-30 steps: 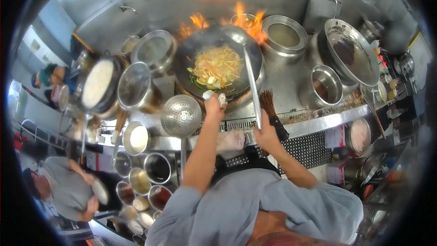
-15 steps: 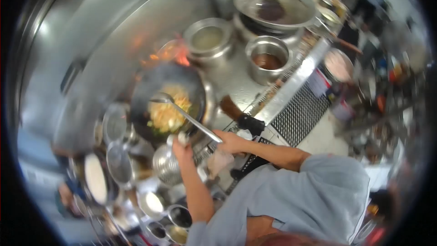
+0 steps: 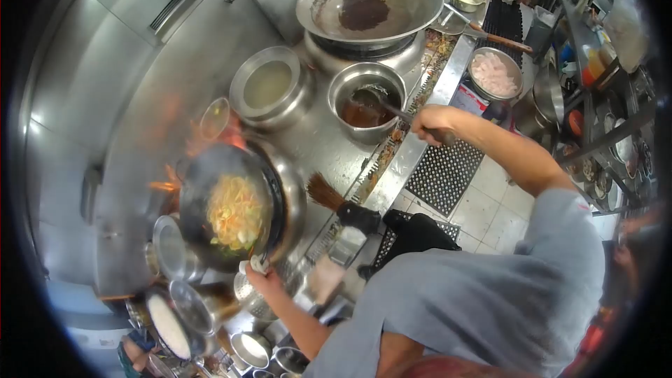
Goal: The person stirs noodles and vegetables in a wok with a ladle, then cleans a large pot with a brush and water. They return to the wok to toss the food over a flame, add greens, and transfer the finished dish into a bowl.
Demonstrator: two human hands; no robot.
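My left hand grips the near edge of a dark wok through a folded white cloth. Noodles with vegetable pieces lie in the wok, which tilts over the burner while flames rise behind it. My right hand is closed around the handle of a ladle. The ladle's bowl dips into a steel pot of brown liquid.
A pot of pale liquid and a large wide wok stand farther back. Near the stove's front edge lies a bristle brush. A bowl of pale pink pieces is at right. Strainers and pots crowd the left.
My right hand has swung the ladle from above the noodles to the pot of brown liquid. The wok is tilted more, with my left hand still at its edge.
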